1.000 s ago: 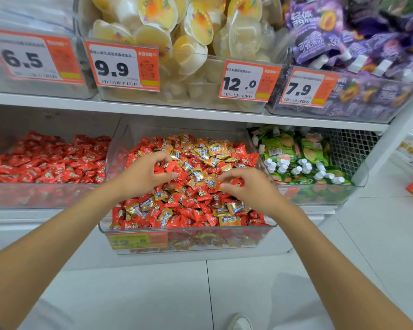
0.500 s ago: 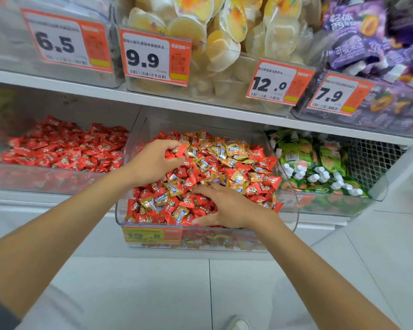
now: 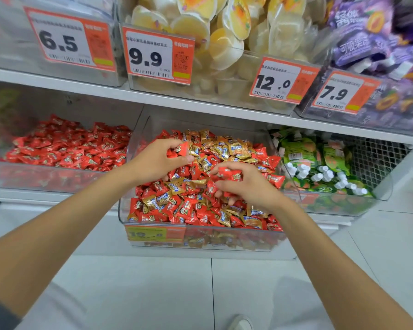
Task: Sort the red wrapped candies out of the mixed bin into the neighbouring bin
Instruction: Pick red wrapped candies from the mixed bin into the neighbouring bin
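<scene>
The clear mixed bin on the lower shelf holds a heap of red and gold wrapped candies. My left hand hovers over its back left part, fingers curled round red candies. My right hand is over the middle right of the heap and pinches a red candy between thumb and fingers, with more red wrappers under its palm. To the left, the neighbouring clear bin is filled with red candies only.
A bin of green pouches with white caps stands to the right of the mixed bin. Above, a shelf carries bins of yellow jelly cups and purple pouches with orange price tags. White floor tiles lie below.
My right hand has lifted from the front of the heap and now pinches a red candy. My left hand has stayed at the back left, still gripping red candies. The camera moved closer.
</scene>
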`<state>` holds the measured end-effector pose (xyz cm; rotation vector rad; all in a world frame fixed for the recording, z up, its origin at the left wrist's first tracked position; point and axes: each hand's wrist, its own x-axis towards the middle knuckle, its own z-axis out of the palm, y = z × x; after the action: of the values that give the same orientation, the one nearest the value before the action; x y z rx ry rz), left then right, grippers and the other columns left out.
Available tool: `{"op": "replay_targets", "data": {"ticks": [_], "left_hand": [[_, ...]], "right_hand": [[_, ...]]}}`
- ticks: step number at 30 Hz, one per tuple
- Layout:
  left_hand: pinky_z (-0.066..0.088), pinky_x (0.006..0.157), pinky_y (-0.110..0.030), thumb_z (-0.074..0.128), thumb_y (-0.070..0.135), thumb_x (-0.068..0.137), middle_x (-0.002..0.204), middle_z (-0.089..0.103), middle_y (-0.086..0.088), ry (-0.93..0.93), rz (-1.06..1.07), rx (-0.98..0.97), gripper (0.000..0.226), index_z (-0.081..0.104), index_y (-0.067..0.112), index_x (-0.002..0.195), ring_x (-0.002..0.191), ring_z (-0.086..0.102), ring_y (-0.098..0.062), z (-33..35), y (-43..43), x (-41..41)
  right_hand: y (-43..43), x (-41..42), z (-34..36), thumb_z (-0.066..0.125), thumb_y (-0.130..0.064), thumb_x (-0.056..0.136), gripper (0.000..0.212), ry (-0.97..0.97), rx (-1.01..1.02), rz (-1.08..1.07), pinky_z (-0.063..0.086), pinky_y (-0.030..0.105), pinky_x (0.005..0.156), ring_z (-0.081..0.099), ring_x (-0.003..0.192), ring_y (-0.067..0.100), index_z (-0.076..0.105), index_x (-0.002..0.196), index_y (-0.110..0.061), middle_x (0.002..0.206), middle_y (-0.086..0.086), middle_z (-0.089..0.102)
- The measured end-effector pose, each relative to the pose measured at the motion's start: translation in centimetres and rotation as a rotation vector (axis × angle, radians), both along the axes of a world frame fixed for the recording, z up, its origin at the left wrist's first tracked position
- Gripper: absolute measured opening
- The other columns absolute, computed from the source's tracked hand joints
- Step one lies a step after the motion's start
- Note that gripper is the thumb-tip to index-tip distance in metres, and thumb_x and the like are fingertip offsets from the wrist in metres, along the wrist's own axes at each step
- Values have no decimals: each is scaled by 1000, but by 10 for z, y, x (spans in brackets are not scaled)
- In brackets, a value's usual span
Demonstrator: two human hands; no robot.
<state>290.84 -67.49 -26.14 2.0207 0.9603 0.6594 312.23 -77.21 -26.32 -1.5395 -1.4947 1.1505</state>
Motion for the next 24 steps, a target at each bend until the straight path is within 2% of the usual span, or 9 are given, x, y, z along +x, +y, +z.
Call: {"op": "replay_targets", "data": {"ticks": [5,8,9,10,13,16,18,22,24], "left_hand": [[41,45,-24,58,50,84,59,42,7,71,-80,16,46,56,5,85,43,42,-5,-5,-4,1],[38,45,-14,60,45,87,69,35,15,175,-154,-5,40,62,6,95,50,53,-12,-5,-9,2],[39,44,-13,61,42,88,113,32,1,228,-192,-37,33,65,13,101,54,56,-15,-7,-9,1],[41,44,-16,62,41,89,94,63,-17,267,-239,-84,26,67,21,105,51,53,-14,-9,-10,0],[44,54,-26,67,47,83,100,66,-13,358,-335,-181,33,66,33,112,53,48,-10,-20,-12,-4],[46,89,-28,69,48,79,126,59,3,489,-321,-108,56,58,24,129,101,59,-11,-30,-19,-2],[42,103,-33,69,46,80,140,48,6,489,-287,-102,62,54,20,134,114,54,-17,-32,-21,0],[31,99,-19,65,41,86,147,44,-1,379,-193,-37,60,50,14,138,131,44,-19,-25,-18,-1],[28,93,-15,65,39,87,141,49,0,307,-89,46,60,50,12,138,128,45,-14,-22,-16,-1]], "right_hand": [[-2,23,7,69,-9,86,23,292,22,-107,36,19,42,62,66,15,66,109,-12,81,3,63],[0,25,7,74,-20,77,34,375,-4,-147,33,17,41,56,67,15,67,109,-13,81,1,61],[0,24,5,75,-21,76,35,386,-5,-149,33,17,41,55,67,15,66,109,-13,81,2,60],[0,24,5,75,-21,77,34,380,-3,-148,33,17,41,55,67,15,66,109,-13,81,3,59],[-1,21,2,74,-18,83,25,283,9,-161,36,18,43,55,65,14,68,107,-13,79,2,60],[-1,18,-2,76,-23,83,31,83,23,-154,39,21,46,56,60,9,67,111,-16,89,1,66],[-2,16,-6,77,-28,82,35,-95,26,-137,41,21,47,53,53,5,65,112,-17,89,-2,65],[-3,8,-13,77,-37,80,39,-362,59,-93,37,7,50,54,57,-8,63,113,-22,94,-13,59],[-2,0,-16,76,-39,80,42,-462,102,-49,38,7,66,54,75,-10,62,116,-23,103,-15,57]]}}
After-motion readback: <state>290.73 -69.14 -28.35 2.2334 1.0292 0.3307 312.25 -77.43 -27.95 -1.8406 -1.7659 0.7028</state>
